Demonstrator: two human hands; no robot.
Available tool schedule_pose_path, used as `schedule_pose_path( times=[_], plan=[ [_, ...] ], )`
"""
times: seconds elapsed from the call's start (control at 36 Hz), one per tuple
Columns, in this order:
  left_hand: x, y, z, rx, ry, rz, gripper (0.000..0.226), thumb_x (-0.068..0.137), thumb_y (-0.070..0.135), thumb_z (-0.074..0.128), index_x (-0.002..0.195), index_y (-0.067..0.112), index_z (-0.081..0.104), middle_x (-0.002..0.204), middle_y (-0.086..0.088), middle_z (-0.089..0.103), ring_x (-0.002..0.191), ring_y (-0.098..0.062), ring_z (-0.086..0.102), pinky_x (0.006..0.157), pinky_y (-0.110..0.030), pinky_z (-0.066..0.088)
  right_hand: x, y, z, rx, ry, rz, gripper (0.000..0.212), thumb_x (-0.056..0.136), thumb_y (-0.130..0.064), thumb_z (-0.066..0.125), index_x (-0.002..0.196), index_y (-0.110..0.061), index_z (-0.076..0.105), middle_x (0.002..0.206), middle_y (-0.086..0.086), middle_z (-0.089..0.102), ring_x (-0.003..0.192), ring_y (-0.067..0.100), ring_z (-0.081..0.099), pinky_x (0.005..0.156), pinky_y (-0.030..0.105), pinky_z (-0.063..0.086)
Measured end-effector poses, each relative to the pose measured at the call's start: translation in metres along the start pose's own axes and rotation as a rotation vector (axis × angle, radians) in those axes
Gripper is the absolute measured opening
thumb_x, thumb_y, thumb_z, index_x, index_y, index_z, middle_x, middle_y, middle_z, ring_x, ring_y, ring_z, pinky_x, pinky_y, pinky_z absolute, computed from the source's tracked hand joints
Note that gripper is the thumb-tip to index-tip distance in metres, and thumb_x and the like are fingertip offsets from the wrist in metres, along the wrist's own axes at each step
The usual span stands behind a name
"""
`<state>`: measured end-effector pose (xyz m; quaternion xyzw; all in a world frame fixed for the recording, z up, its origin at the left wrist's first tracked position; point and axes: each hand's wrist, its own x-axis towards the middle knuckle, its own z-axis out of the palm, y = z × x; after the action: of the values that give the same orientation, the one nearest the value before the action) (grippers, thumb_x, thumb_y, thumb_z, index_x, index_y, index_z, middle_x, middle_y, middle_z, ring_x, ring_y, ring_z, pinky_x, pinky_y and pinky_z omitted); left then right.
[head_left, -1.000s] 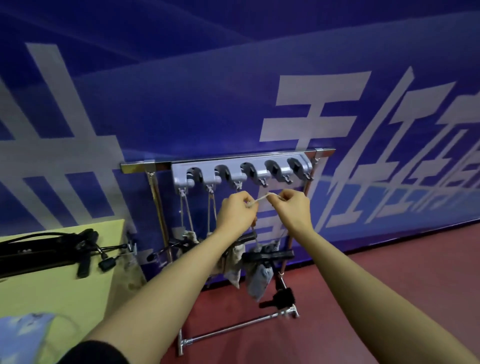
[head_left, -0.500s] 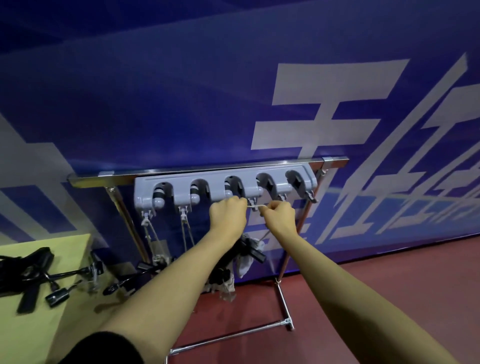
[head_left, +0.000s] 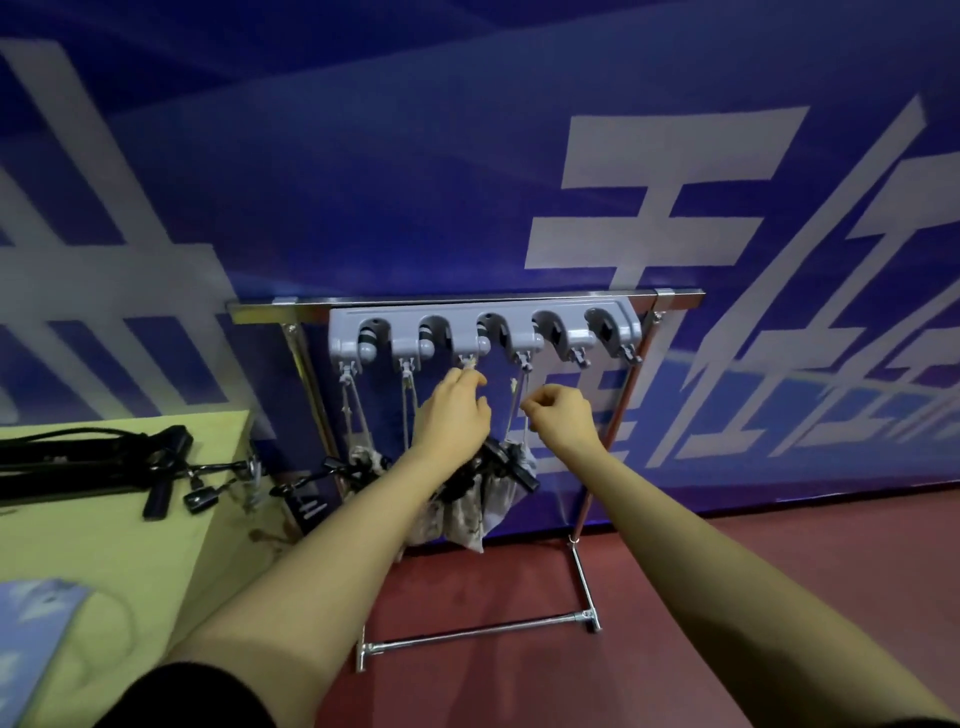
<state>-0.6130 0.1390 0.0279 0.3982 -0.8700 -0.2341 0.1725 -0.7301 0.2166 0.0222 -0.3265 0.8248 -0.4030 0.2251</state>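
Observation:
A grey hook rack (head_left: 483, 332) with several clamps and small hooks is fixed to a chrome stand (head_left: 582, 525). Patterned drawstring bags (head_left: 470, 512) hang from its hooks by pale cords (head_left: 519, 400). My left hand (head_left: 454, 415) is raised under the third hook, its blurred fingertips bunched at that hook's cord loop (head_left: 468, 362). Whether it grips the loop is unclear. My right hand (head_left: 563, 415) hovers just right of the cord on the fourth hook, fingers curled, with nothing visible in them.
A yellow-green table (head_left: 104, 535) stands at the left with black straps and clips (head_left: 156, 467) and a pale blue item (head_left: 31, 623) on it. A blue banner wall (head_left: 415, 182) stands behind the stand, and the floor (head_left: 779, 545) is red. The two right hooks (head_left: 579, 358) carry nothing.
Both hands held a pale cord stretched between them at the hooks. Now that cord hangs from the fourth hook, and both hands have dropped slightly and drawn apart.

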Motion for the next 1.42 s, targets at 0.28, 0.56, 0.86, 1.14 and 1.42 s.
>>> schedule_pose_path(
  times=[0.28, 0.56, 0.86, 1.14, 1.42],
  plan=[
    [-0.095, -0.024, -0.057, -0.037, 0.082, -0.091, 0.022, 0.096, 0.017, 0.046, 0.109, 0.011, 0.062, 0.114, -0.007, 0.056, 0.102, -0.024, 0.057, 0.080, -0.036, 0.047, -0.081, -0.025, 0.033, 0.060, -0.093, -0.092, 0.015, 0.091, -0.011, 0.054, 0.079, -0.011, 0.063, 0.071, 0.007, 0.061, 0.071, 0.021, 0.056, 0.069, 0.036, 0.048],
    [-0.162, -0.093, -0.107, -0.038, 0.170, -0.216, 0.018, 0.091, 0.015, 0.049, 0.102, 0.009, 0.063, 0.108, -0.010, 0.060, 0.101, -0.027, 0.058, 0.089, -0.039, 0.046, -0.130, -0.073, 0.107, 0.052, -0.219, -0.173, 0.014, 0.093, -0.011, 0.053, 0.086, -0.006, 0.065, 0.074, 0.008, 0.063, 0.067, 0.018, 0.058, 0.060, 0.027, 0.045],
    [-0.222, -0.235, -0.168, -0.034, 0.201, -0.435, 0.015, 0.091, 0.014, 0.048, 0.100, 0.009, 0.059, 0.110, -0.009, 0.059, 0.101, -0.030, 0.056, 0.082, -0.039, 0.048, -0.172, -0.131, 0.255, -0.013, -0.356, -0.266, 0.015, 0.091, -0.011, 0.052, 0.082, -0.014, 0.063, 0.080, 0.007, 0.063, 0.081, 0.023, 0.060, 0.071, 0.029, 0.044],
    [-0.256, -0.380, -0.205, -0.025, 0.041, -0.513, 0.012, 0.089, 0.005, 0.049, 0.089, 0.013, 0.040, 0.111, -0.012, 0.050, 0.093, -0.033, 0.055, 0.080, -0.041, 0.047, -0.203, -0.168, 0.398, -0.157, -0.489, -0.341, 0.022, 0.088, -0.002, 0.047, 0.095, -0.009, 0.067, 0.087, 0.007, 0.061, 0.072, 0.023, 0.055, 0.064, 0.030, 0.043],
    [-0.282, -0.451, -0.186, 0.000, -0.142, -0.528, 0.020, 0.089, 0.018, 0.056, 0.103, 0.005, 0.048, 0.109, -0.013, 0.051, 0.097, -0.030, 0.052, 0.075, -0.037, 0.044, -0.226, -0.155, 0.480, -0.467, -0.740, -0.476, 0.058, 0.084, 0.009, 0.044, 0.136, -0.015, 0.048, 0.139, 0.008, 0.050, 0.126, 0.026, 0.049, 0.086, 0.038, 0.048]
  ],
)
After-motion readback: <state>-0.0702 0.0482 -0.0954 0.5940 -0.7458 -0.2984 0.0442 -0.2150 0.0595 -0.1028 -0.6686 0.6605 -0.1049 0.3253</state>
